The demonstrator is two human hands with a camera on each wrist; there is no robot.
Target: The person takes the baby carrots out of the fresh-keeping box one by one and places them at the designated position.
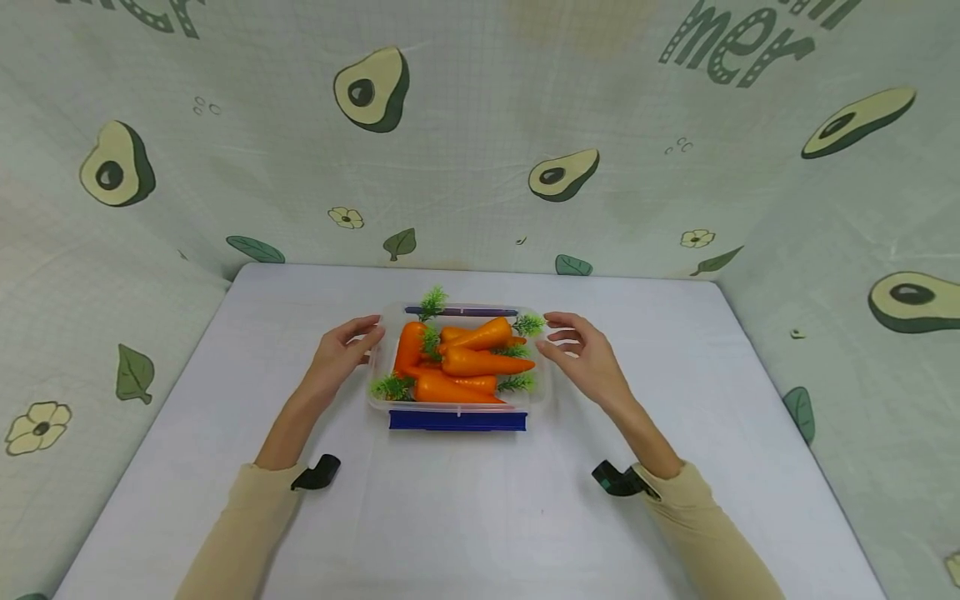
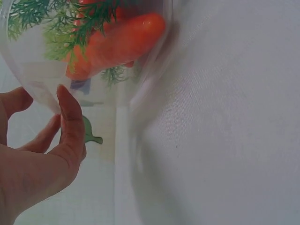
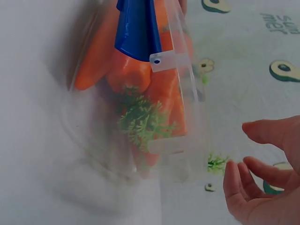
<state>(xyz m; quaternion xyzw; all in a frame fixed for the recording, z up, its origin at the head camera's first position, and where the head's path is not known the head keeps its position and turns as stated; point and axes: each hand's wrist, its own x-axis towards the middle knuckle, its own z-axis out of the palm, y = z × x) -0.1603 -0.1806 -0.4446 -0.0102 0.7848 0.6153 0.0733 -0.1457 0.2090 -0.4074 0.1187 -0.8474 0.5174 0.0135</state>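
A clear plastic container with blue clip latches sits on the table, without a lid on top. Several orange toy carrots with green leafy tops fill it, some leaves poking over the rim. My left hand is at the container's left side, fingers loosely bent at the rim; in the left wrist view the fingertips come up to the clear wall, and contact is hard to tell. On the other side my right hand hovers just off the right rim, thumb and fingers apart, holding nothing.
The white table reaches back to a fabric backdrop printed with avocados, leaves and flowers. Similar cloth hangs on the left and right. A black wrist camera is on the left wrist, another black camera on the right.
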